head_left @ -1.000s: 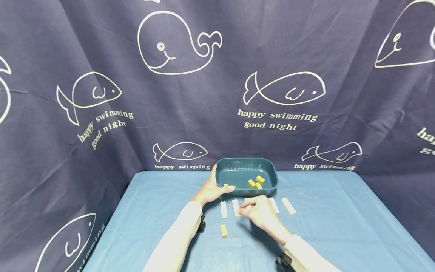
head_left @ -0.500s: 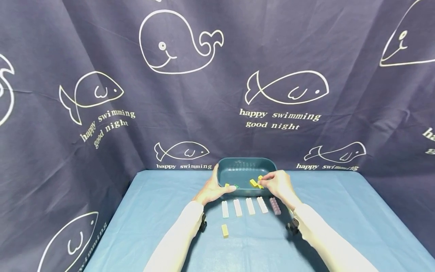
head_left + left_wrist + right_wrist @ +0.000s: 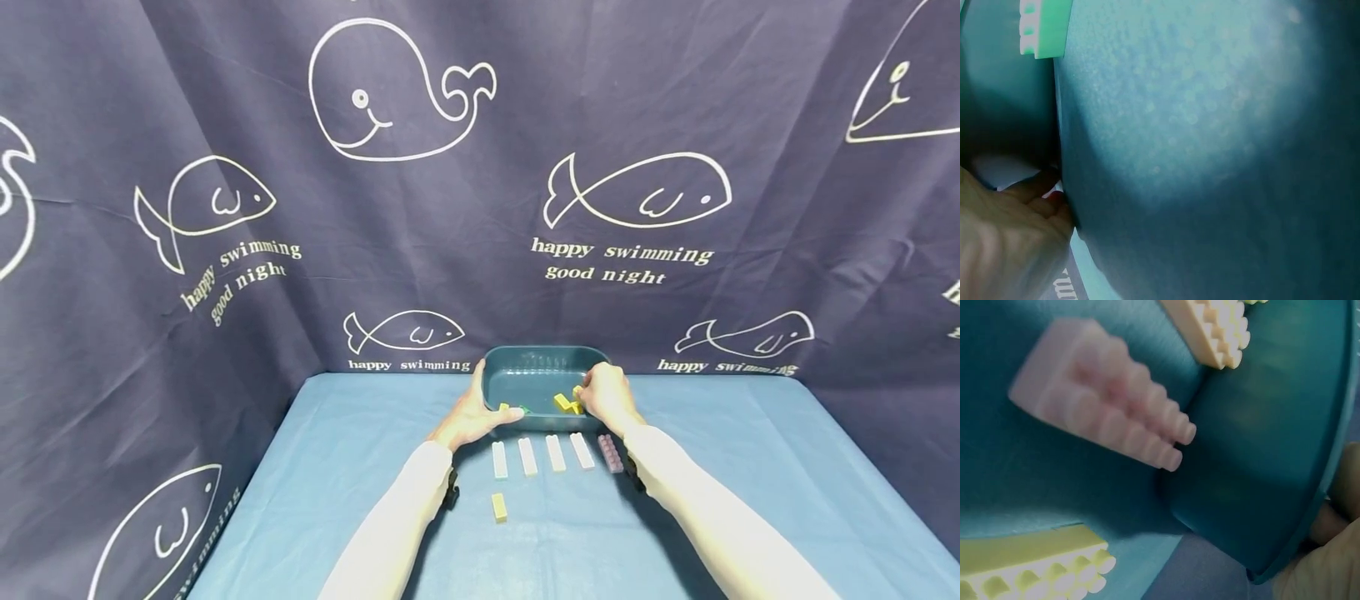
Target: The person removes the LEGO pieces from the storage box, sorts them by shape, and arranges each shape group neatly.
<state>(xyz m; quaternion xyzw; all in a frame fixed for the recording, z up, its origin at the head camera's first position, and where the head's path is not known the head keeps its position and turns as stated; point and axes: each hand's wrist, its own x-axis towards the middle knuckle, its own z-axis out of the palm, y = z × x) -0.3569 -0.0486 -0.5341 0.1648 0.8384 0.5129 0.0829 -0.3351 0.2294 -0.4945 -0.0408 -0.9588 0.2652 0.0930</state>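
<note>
A dark teal plastic bin (image 3: 547,422) stands at the back of the table. My left hand (image 3: 468,415) grips its left end, the thumb over the front rim and the fingers along the side. My right hand (image 3: 611,396) reaches over its right end, fingers curled down inside beside yellow toy building bricks (image 3: 562,402). Its fingertips are hidden, so whether they pinch a brick cannot be seen. Before the bin lies a row of pale bricks (image 3: 555,452), ending in a mauve brick (image 3: 610,454). The right wrist view shows the mauve brick (image 3: 1104,394) close.
One yellow brick (image 3: 499,507) lies alone nearer the front. A small green piece (image 3: 524,409) sits in the bin near my left thumb. In the left wrist view a green brick (image 3: 1054,28) lies beside the bin. A dark printed curtain (image 3: 480,208) hangs behind.
My right hand has moved from above the row of bricks back and right into the bin, then slightly further right. My left hand keeps its grip on the bin.
</note>
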